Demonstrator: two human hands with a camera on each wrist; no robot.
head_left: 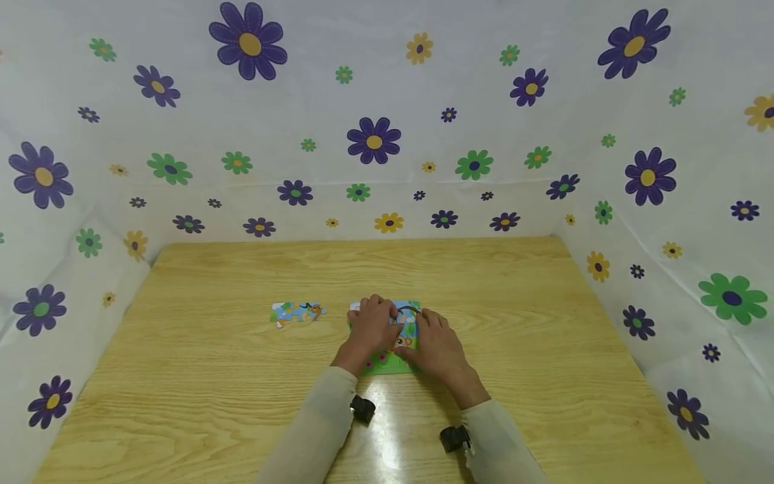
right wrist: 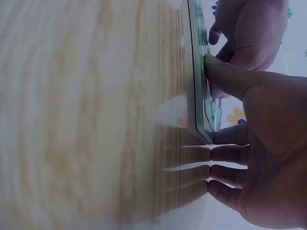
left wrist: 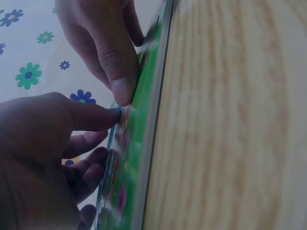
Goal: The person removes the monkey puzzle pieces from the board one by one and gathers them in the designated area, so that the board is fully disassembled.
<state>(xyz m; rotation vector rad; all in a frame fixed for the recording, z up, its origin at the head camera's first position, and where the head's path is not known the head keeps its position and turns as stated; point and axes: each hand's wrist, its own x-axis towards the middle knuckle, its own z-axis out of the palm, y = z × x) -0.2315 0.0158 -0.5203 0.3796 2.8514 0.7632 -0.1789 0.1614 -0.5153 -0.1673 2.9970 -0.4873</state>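
Note:
A colourful jigsaw puzzle board with a green and blue picture lies flat on the table. My left hand rests over its left half. In the left wrist view, the thumb presses on the picture and the bent fingertips touch it farther along. My right hand spans the board's right edge. Its thumb lies on the picture, while the index fingertip meets a corner and the other fingertips stand on the table. The two thumbs are close together. Much of the picture's upper left is hidden under my left hand.
Left of the board lies a small cluster of puzzle pieces, mostly blue, on the wooden table. White cloth with printed flowers stands behind the table and along both sides. Dark wrist cameras hang under the sleeves.

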